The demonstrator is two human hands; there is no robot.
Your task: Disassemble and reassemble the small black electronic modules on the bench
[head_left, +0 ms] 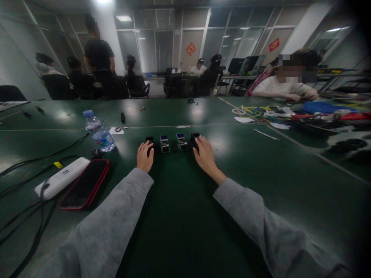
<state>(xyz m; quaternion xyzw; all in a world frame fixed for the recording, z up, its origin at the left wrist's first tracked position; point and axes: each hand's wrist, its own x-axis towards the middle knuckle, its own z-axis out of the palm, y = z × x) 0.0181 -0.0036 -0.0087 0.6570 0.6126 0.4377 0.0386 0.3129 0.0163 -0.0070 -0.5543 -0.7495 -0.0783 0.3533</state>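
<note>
Two small green circuit boards, a left one (164,144) and a right one (182,142), stand side by side on the dark green table, each with a small screen at its top. My left hand (144,157) has bent fingers and thumb around a small black box (150,139) left of the boards, partly hidden by the fingers. On the other side, my right hand (205,154) has its fingers stretched out. Its thumb and index finger touch a second black box (194,139), which the hand partly covers.
At left are a tilted-looking water bottle (100,131), a red-edged phone (86,185), a white power bank (62,178) and black cables (42,216). A wrench (266,134) lies at right, before a pile of cables and tools (321,114). A person (278,83) sits beyond it.
</note>
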